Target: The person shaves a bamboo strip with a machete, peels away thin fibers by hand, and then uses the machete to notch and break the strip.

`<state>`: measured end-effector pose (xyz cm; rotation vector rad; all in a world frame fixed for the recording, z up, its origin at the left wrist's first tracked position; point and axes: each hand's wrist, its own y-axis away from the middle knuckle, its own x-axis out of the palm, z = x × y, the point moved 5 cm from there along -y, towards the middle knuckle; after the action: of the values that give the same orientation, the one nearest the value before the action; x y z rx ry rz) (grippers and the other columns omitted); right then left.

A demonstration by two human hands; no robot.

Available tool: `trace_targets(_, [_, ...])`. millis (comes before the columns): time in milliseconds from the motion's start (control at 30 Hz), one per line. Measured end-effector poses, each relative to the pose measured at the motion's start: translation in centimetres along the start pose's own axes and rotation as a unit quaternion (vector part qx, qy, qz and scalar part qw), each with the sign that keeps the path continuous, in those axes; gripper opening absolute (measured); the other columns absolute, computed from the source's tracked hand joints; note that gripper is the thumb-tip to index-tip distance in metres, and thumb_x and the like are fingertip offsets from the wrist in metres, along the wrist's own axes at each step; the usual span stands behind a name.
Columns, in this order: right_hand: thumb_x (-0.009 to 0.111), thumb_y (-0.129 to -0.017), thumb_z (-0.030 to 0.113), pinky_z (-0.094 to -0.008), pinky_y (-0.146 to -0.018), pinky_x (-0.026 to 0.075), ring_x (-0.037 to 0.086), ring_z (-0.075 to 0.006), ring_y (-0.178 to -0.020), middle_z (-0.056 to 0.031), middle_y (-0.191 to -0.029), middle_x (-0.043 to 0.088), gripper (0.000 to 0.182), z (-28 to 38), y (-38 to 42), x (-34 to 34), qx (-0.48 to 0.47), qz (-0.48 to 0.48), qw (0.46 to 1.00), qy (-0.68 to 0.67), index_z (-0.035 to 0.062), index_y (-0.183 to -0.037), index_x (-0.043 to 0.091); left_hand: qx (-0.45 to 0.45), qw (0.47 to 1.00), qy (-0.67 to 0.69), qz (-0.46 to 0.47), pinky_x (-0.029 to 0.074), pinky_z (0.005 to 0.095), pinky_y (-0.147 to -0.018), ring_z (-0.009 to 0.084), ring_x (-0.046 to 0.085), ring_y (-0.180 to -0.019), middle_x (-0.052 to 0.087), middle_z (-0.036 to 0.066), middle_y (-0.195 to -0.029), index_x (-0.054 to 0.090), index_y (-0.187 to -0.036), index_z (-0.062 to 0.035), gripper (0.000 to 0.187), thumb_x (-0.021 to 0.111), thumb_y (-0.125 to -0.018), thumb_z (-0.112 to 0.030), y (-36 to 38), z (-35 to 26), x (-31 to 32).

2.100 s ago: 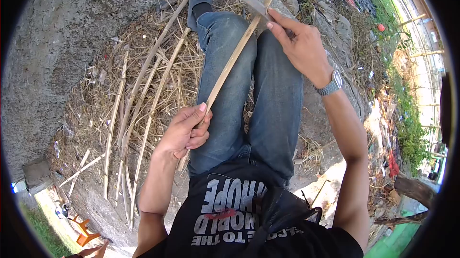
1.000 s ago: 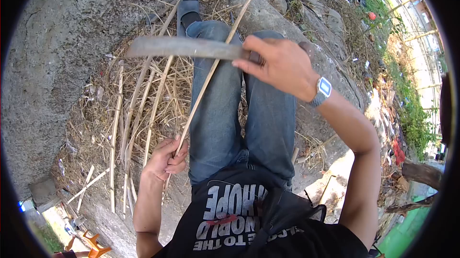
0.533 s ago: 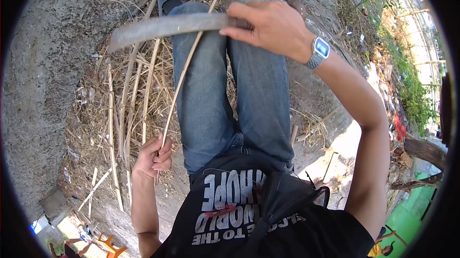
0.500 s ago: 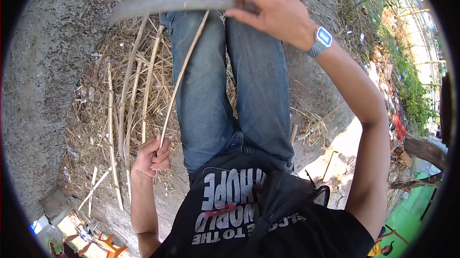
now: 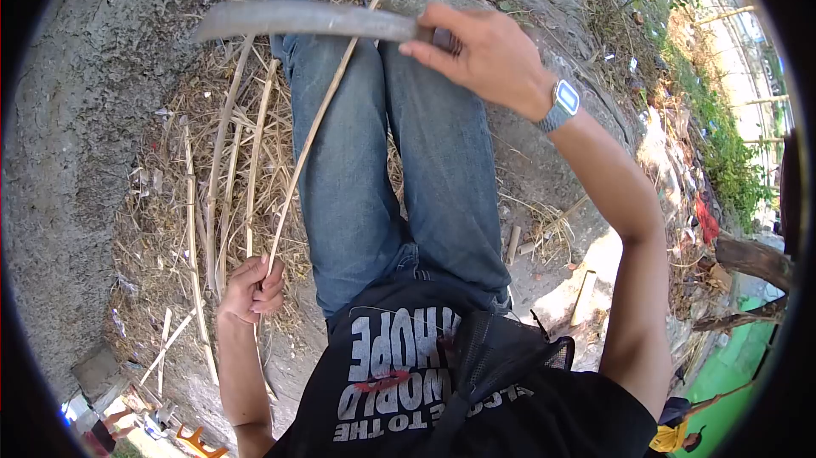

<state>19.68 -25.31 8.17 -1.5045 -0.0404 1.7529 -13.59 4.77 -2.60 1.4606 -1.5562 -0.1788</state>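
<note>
My left hand point(image 5: 253, 290) is closed around the lower end of a long, thin bamboo strip point(image 5: 316, 125). The strip slants up over my jeans point(image 5: 344, 177) and runs out past the top of the view. In my right hand point(image 5: 489, 54), which wears a wristwatch point(image 5: 566, 98), is the handle of a machete point(image 5: 289, 17). Its long, slightly curved grey blade points left and crosses the strip near its upper part, above my shins.
Several more split bamboo strips point(image 5: 255, 152) lie on dry shavings point(image 5: 161, 228) to my left. A rough grey concrete surface point(image 5: 76, 143) is at the far left. Stones and litter lie on the right, with a thick branch point(image 5: 752, 265) beyond. An orange chair point(image 5: 200, 441) stands at lower left.
The machete blade was blurred by motion and is now sharp, still lying across the strip. My legs and both hands appear slightly farther left in view. Both grips are unchanged.
</note>
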Motion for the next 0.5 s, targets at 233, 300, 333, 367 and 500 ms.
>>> trace_targets(233, [0.070,-0.096,0.052,-0.0420,-0.057,0.054,0.070,-0.0308,-0.064,-0.0114,-0.080,0.073,0.041,-6.8,-1.8,-2.5,0.132,-0.031,0.991,0.022,0.0119,-0.100,0.069,0.008,0.999,-0.038,-0.031,0.014,0.0265,-0.035,0.0067,0.022,-0.037,0.033,-0.001,-0.050,0.045,-0.067,-0.0079,0.052,0.053,-0.108,-0.039,3.2,-0.2,-2.9])
trace_targets(300, [0.071,-0.096,0.049,-0.0364,-0.053,0.051,0.066,-0.0218,-0.058,-0.0087,-0.072,0.069,0.041,-16.3,-3.2,-5.7,0.197,-0.103,0.970,0.096,0.0087,-0.098,0.072,0.014,0.999,-0.037,-0.035,0.013,0.0268,-0.035,0.0071,0.023,-0.037,0.033,-0.001,-0.050,0.047,-0.067,-0.0070,0.052,0.056,-0.107,-0.039,4.6,0.4,-4.2])
trace_targets(333, [0.072,-0.096,0.048,-0.0319,-0.051,0.048,0.062,-0.0133,-0.053,-0.0047,-0.063,0.065,0.041,-21.5,-3.0,-6.8,0.184,-0.163,0.959,0.138,0.0072,-0.098,0.074,0.017,0.997,-0.052,-0.047,0.014,0.0266,-0.035,0.0071,0.023,-0.037,0.033,-0.001,-0.050,0.048,-0.068,-0.0068,0.051,0.056,-0.107,-0.038,5.1,0.7,-4.6])
trace_targets(367, [0.072,-0.097,0.046,-0.0336,-0.051,0.049,0.064,-0.0180,-0.055,-0.0089,-0.071,0.069,0.040,-25.5,-2.3,-7.5,0.252,-0.182,0.941,0.133,0.0064,-0.095,0.071,0.020,0.996,-0.067,-0.061,0.014,0.0265,-0.036,0.0071,0.023,-0.037,0.033,-0.001,-0.050,0.048,-0.068,-0.0066,0.051,0.056,-0.107,-0.038,5.7,0.9,-5.1])
trace_targets(500, [0.070,-0.100,0.041,-0.0302,-0.048,0.048,0.062,-0.0150,-0.054,-0.0113,-0.077,0.071,0.039,-26.9,0.5,-7.7,0.461,-0.228,0.848,-0.131,0.0039,-0.089,0.065,0.047,0.985,-0.099,-0.137,0.019,0.0268,-0.039,0.0073,0.027,-0.041,0.035,-0.002,-0.052,0.052,-0.070,-0.0061,0.049,0.057,-0.108,-0.037,6.2,1.8,-6.9])
